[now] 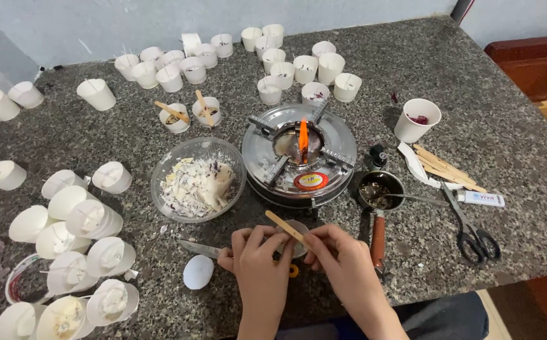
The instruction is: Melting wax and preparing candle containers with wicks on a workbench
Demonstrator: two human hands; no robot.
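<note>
My left hand [257, 255] and my right hand [342, 255] meet at the near edge of the granite table [475, 82]. Together they pinch a flat wooden stick [284, 226] that lies across a small cup [300, 238], mostly hidden by my fingers. A knife blade [199, 249] pokes out to the left of my left hand. Just beyond the hands stands a round metal burner [299, 154] with an orange flame [303, 138] in its middle.
A glass bowl of white wax flakes [198, 179] sits left of the burner. A small pot with a wooden handle [379, 195], scissors [472, 230], spare sticks [443, 169] and a lighter [480, 199] lie right. Several white paper cups [78, 252] crowd the left and far side. A white oval lump [198, 272] lies near.
</note>
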